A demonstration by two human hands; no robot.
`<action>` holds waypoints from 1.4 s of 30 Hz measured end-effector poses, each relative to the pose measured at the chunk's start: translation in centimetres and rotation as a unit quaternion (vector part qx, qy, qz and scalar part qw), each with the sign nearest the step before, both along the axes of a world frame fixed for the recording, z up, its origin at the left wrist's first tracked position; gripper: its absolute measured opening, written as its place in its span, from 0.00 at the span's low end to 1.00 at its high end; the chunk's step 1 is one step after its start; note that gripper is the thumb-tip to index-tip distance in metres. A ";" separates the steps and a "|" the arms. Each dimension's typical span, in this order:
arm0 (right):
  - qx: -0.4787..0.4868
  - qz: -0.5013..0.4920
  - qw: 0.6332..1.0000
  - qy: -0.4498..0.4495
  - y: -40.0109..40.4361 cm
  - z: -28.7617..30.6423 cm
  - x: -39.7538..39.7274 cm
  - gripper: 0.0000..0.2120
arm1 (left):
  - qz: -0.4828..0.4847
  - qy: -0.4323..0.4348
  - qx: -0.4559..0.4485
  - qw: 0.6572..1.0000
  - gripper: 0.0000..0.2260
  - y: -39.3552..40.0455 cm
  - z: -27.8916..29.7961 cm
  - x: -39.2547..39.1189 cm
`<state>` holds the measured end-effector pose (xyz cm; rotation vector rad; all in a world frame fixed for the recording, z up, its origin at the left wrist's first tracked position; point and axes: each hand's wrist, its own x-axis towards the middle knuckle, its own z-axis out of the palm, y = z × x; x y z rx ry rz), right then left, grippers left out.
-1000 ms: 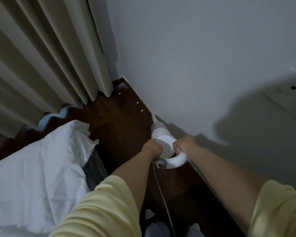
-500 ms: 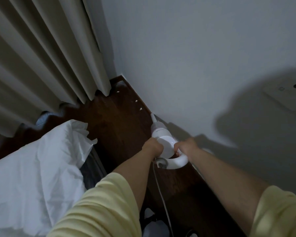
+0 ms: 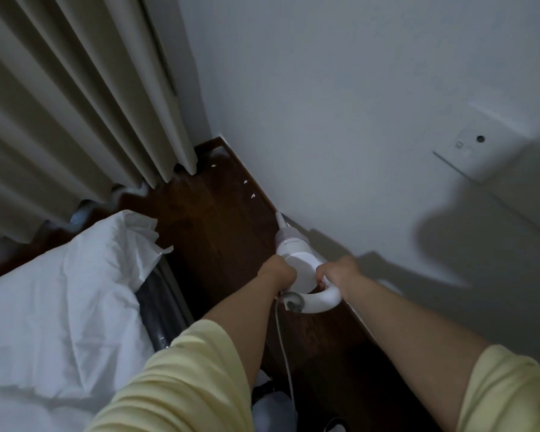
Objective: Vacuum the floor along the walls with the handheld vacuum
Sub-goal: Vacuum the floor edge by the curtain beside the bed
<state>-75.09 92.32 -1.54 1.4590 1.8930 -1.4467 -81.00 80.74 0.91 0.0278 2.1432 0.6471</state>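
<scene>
Both hands [image 3: 278, 271] [image 3: 337, 271] round white handheld vacuum [image 3: 296, 260], label unreadable.

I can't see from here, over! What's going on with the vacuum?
Left hand and right hand both gripping white handheld vacuum. Nozzle on dark floor at wall edge. White scraps ahead. Nothing blocking.

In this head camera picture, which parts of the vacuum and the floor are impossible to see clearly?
- Left hand and right hand: the fingers are behind the handheld vacuum, so the exact grip is hidden.
- Cord: cut off near the lower edge.
- White scraps on the floor: too small to identify.
- Floor under the curtain: hidden by its folds.
- Wall plate: markings too small.
</scene>
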 end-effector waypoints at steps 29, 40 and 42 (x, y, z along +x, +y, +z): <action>-0.011 -0.015 1.000 0.018 3.0 1.6 14.1 0.14 | -0.038 0.013 -0.013 0.999 0.19 3.2 1.8 14.0; -0.001 0.032 0.999 0.032 3.1 3.4 11.7 0.10 | -0.031 0.033 -0.014 0.999 0.18 2.7 3.0 12.9; 0.000 0.038 0.999 0.038 2.4 3.9 10.1 0.09 | -0.014 0.040 -0.011 0.999 0.18 2.0 3.3 11.3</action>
